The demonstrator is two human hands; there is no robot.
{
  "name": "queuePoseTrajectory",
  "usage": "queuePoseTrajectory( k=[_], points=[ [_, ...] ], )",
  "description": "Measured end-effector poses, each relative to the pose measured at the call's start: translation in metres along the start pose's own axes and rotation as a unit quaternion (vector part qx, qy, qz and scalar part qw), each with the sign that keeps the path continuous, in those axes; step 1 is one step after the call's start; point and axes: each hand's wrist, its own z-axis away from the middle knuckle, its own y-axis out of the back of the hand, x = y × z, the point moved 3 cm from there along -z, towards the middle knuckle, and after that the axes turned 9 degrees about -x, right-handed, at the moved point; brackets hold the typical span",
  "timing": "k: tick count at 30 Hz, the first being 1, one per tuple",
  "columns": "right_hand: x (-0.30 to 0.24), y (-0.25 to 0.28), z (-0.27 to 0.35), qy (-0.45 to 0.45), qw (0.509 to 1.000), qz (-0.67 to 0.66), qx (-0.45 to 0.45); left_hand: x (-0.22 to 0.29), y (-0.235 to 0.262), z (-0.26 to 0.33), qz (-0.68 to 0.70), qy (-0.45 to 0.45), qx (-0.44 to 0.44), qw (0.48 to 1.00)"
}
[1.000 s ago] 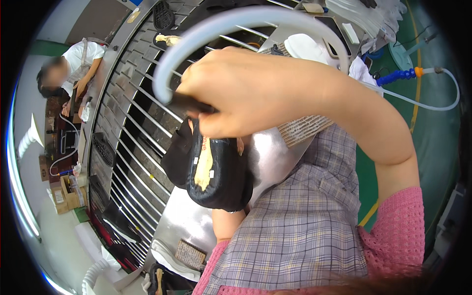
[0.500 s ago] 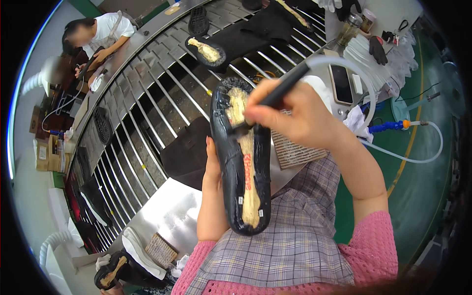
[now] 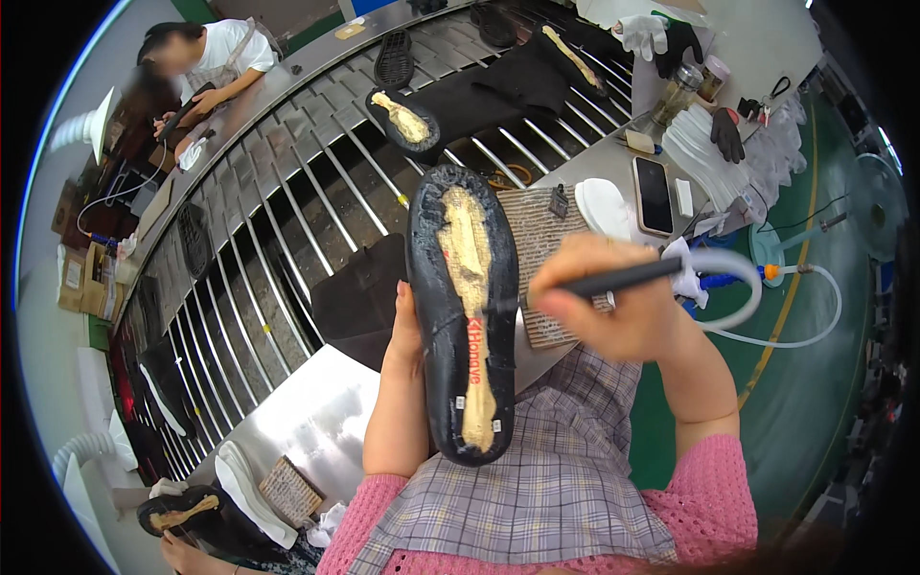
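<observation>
Left hand [image 3: 407,331] grips upturned shoe [image 3: 463,307]; right hand [image 3: 613,307] pinches brush [image 3: 613,280] at its sole. Middle strip coated, rim bare.

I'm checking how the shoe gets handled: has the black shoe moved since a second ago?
Yes. The black shoe came out from under the right hand to stand sole-up over the grey table edge.

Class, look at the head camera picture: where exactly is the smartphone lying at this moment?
The smartphone lies screen-up on the grey worktop, upper right of centre, just right of a white oval pad and above the right hand holding a dark tool.
</observation>
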Motion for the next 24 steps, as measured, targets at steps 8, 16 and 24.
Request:
queuePoseTrajectory(
  k=[8,16,24],
  points=[
    [0.047,0.024,-0.044,-0.06,0.978,-0.034,0.195,-0.009,-0.012,-0.003,-0.111,0.037,-0.082,0.99],
    [-0.001,-0.019,0.021,0.064,0.995,0.072,0.036,-0.02,0.006,-0.015,0.062,0.029,0.041,0.997],
    [-0.009,-0.022,0.038,-0.064,0.994,-0.089,-0.017,-0.011,-0.002,-0.029,0.038,0.05,0.058,0.996]
  ],
)
